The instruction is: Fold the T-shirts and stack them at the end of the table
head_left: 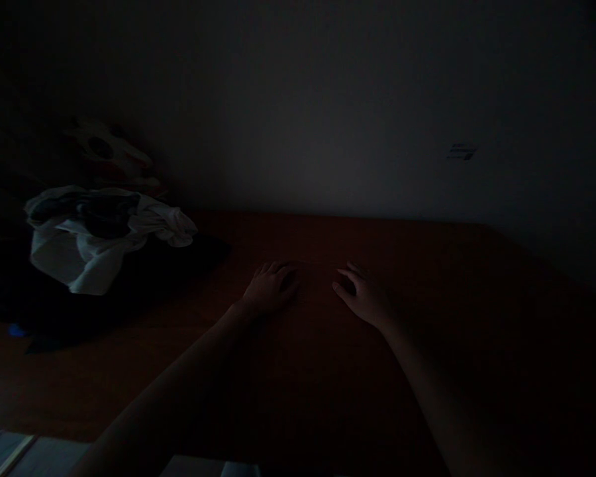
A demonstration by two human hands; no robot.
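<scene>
We laid our left hand point(271, 288) and right hand point(365, 298) flat on the dark counter point(451, 278) at mid-frame, fingers loosely spread, holding nothing; white crumpled clothes point(99, 238) sat left.

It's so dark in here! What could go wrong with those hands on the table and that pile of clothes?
1. The room is very dim, so the left hand and right hand, resting flat on the table, might bump something unseen.
2. The pile of clothes sits loosely heaped at the table's left side; a careless sweep could perhaps knock it off.
</scene>
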